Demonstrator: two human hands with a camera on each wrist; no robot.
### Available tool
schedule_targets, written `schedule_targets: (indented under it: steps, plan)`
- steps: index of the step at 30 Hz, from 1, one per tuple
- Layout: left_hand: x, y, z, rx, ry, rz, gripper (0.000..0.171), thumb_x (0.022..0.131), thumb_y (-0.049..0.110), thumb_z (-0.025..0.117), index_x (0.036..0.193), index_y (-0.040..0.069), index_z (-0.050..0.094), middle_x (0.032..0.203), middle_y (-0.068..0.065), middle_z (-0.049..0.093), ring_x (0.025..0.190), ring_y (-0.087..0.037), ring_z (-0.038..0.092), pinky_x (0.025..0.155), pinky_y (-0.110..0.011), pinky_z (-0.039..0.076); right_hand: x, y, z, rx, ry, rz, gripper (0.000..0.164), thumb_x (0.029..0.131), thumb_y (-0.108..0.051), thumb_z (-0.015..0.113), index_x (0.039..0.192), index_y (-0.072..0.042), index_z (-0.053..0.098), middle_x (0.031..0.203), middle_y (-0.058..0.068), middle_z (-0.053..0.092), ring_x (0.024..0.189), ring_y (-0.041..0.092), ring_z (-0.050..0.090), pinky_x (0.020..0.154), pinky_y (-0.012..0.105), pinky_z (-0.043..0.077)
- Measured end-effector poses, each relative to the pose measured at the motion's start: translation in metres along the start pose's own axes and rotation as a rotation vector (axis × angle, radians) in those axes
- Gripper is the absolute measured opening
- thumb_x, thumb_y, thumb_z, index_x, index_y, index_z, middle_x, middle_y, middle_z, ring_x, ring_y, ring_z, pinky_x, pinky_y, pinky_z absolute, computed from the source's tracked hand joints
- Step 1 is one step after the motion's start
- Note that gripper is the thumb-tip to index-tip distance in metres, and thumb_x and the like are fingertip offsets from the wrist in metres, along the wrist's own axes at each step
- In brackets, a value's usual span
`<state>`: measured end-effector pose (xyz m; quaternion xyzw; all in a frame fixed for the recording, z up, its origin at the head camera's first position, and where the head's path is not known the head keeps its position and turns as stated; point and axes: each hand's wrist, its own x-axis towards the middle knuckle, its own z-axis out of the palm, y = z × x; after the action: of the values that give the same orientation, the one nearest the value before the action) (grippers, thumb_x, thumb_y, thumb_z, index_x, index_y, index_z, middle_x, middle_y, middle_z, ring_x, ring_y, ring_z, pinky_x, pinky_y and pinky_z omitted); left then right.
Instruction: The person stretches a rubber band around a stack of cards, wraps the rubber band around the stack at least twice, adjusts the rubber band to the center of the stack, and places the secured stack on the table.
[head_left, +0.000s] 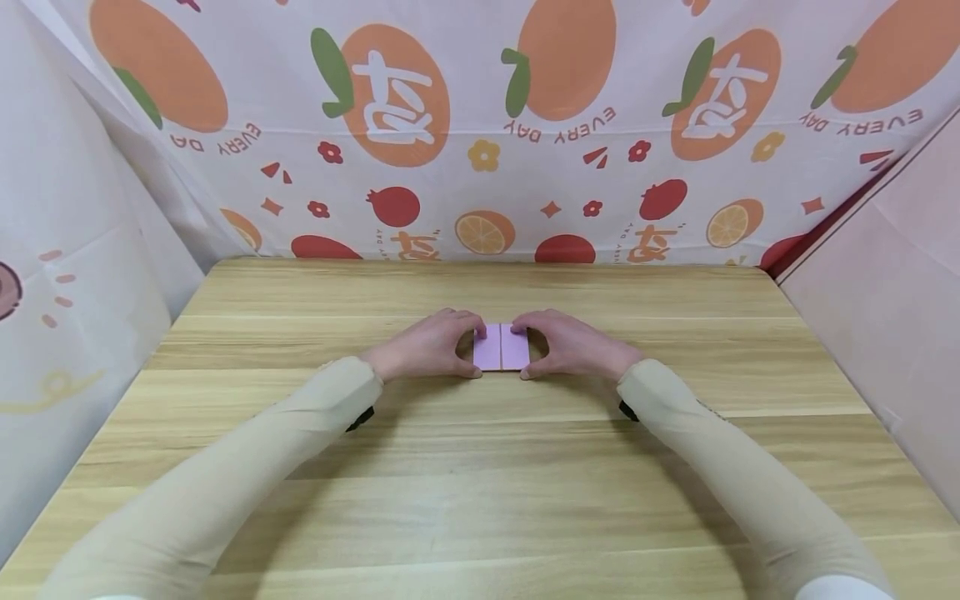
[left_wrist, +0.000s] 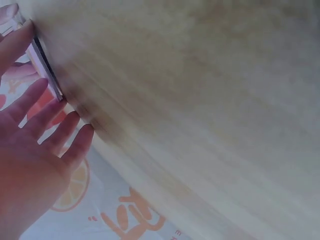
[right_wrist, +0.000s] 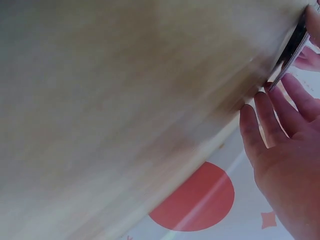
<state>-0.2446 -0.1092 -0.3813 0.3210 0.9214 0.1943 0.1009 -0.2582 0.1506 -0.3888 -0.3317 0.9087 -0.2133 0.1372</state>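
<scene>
A small flat lilac square [head_left: 491, 352] lies on the wooden table, split down its middle by a narrow brown line; I cannot tell whether it is one folding piece or two side by side. My left hand [head_left: 427, 346] grips its left half, thumb at the near edge and fingertips at the far edge. On the right half, my right hand [head_left: 577, 346] holds the same way, mirrored. Seen edge-on in the left wrist view, the square shows a thin dark side [left_wrist: 47, 65]. A dark side [right_wrist: 294, 45] also shows in the right wrist view, beside the fingers.
The wood-grain table [head_left: 480, 483] spreads around both hands. A fruit-printed cloth [head_left: 480, 167] hangs along its back edge. White cloth [head_left: 97, 233] hangs at the left, and a pale panel [head_left: 900, 292] stands at the right.
</scene>
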Motion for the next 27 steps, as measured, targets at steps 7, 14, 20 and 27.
schedule_targets:
  steps: [7, 14, 20, 27]
  plan:
    - [0.000, -0.003, 0.001, 0.007, -0.005, 0.014, 0.049, 0.080, 0.033, 0.083, 0.119, 0.013, 0.061, 0.123, 0.000, 0.059, 0.111, -0.022, 0.051, 0.097, -0.039, 0.041, 0.001, 0.005, -0.001, 0.025, -0.021, -0.021, 0.072, 0.078, -0.045, 0.082, 0.138, -0.017, 0.054, 0.143, -0.001, 0.049, 0.130, 0.017, 0.042, 0.111, 0.039, 0.031]
    - [0.001, -0.009, 0.002, -0.014, -0.008, 0.018, 0.048, 0.080, 0.033, 0.082, 0.119, 0.015, 0.061, 0.123, 0.002, 0.059, 0.112, -0.020, 0.050, 0.098, -0.038, 0.040, 0.002, 0.007, -0.001, 0.064, -0.034, -0.039, 0.070, 0.079, -0.038, 0.083, 0.139, -0.015, 0.054, 0.144, 0.001, 0.048, 0.131, 0.019, 0.042, 0.111, 0.041, 0.031]
    - [0.001, -0.015, 0.000, -0.085, -0.017, 0.050, 0.052, 0.079, 0.026, 0.084, 0.122, 0.011, 0.060, 0.124, -0.002, 0.059, 0.112, -0.022, 0.050, 0.100, -0.041, 0.039, 0.000, 0.007, -0.002, 0.086, -0.038, -0.036, 0.075, 0.079, -0.039, 0.083, 0.142, -0.015, 0.051, 0.146, 0.002, 0.046, 0.133, 0.019, 0.040, 0.112, 0.041, 0.030]
    - [-0.008, -0.019, -0.016, -0.192, -0.017, -0.011, 0.054, 0.079, 0.018, 0.084, 0.125, 0.009, 0.057, 0.127, -0.005, 0.058, 0.118, -0.025, 0.051, 0.105, -0.043, 0.039, -0.012, 0.009, -0.010, 0.225, 0.026, 0.005, 0.081, 0.081, -0.029, 0.083, 0.149, -0.016, 0.042, 0.149, 0.000, 0.043, 0.135, 0.022, 0.040, 0.111, 0.043, 0.032]
